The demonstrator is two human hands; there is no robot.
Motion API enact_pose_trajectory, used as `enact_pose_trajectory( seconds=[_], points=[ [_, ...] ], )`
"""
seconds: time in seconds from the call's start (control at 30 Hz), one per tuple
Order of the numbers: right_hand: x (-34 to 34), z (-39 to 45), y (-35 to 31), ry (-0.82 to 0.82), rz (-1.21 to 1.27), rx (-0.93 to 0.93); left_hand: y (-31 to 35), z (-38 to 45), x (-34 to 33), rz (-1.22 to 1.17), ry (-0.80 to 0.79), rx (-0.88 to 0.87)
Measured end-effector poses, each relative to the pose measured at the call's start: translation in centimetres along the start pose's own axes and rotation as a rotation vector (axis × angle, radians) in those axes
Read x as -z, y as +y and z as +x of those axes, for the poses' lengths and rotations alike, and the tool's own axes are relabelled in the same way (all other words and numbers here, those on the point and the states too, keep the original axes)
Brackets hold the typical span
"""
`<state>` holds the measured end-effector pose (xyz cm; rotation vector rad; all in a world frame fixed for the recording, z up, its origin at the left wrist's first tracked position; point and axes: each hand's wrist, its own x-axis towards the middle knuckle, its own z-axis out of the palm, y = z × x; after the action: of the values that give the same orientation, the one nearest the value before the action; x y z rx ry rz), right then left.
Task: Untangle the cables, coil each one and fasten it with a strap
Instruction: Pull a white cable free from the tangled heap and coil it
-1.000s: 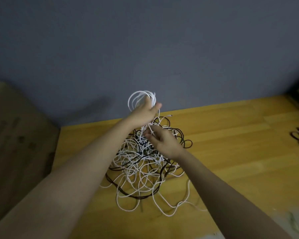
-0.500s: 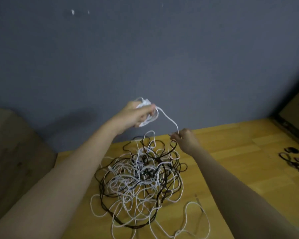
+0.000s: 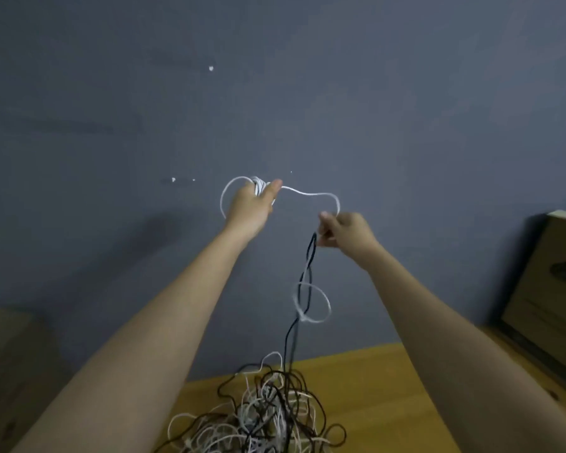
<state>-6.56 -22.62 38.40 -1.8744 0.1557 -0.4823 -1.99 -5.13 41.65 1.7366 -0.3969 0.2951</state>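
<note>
Left hand (image 3: 250,204) grips a small white cable coil (image 3: 258,186) with curled fingers, raised at 12 o'clock. Right hand (image 3: 343,228) pinches the white strand (image 3: 311,193) leading from it. Black and white strands hang to the tangled pile (image 3: 268,410) at 6 o'clock on the wooden table (image 3: 366,380).

White cable (image 3: 311,193) in my left hand (image 3: 249,207): smooth, plastic-looking sheath, slight sheen. Black cable (image 3: 309,256) hanging below my right hand (image 3: 345,229): smooth, matt. Tangle (image 3: 268,416) beneath it on table (image 3: 373,387): same white and black sheathing. Table: wood, yellowish, smooth, satin finish. Wall (image 3: 307,93) behind table: painted, matt grey-blue, few white chips. Box (image 3: 543,289) right of table: brown cardboard, matt.
</note>
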Motion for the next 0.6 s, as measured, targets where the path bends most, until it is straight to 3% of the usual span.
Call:
enact_pose_trajectory(
  seconds=[0.07,0.13,0.27,0.33,0.47,0.53,0.6],
  points=[
    [-0.3,0.2,-0.7,0.044,0.073,0.024,0.4,0.2,0.3,0.034,0.010,-0.008],
    [-1.1,-0.3,-0.8,-0.082,-0.032,0.007,0.2,0.2,0.5,0.052,-0.004,-0.011],
    [-1.3,0.2,-1.6,0.045,0.195,0.112,-0.5,0.1,1.1,0.065,0.000,-0.008],
    [-1.6,0.0,-2.2,-0.034,0.152,0.108,-1.0,-0.2,1.1,0.070,-0.010,-0.007],
    [-2.1,0.2,-2.4,-0.014,0.242,0.126,-2.1,-0.9,1.1,0.120,-0.043,0.017],
    [-2.7,-0.1,-2.2,-0.104,0.132,0.110,-2.7,-1.5,1.0,0.182,-0.096,0.025],
    [-3.1,-0.2,-2.0,-0.119,0.191,0.095,-3.5,-2.1,1.0,0.228,-0.167,0.033]
  ],
)
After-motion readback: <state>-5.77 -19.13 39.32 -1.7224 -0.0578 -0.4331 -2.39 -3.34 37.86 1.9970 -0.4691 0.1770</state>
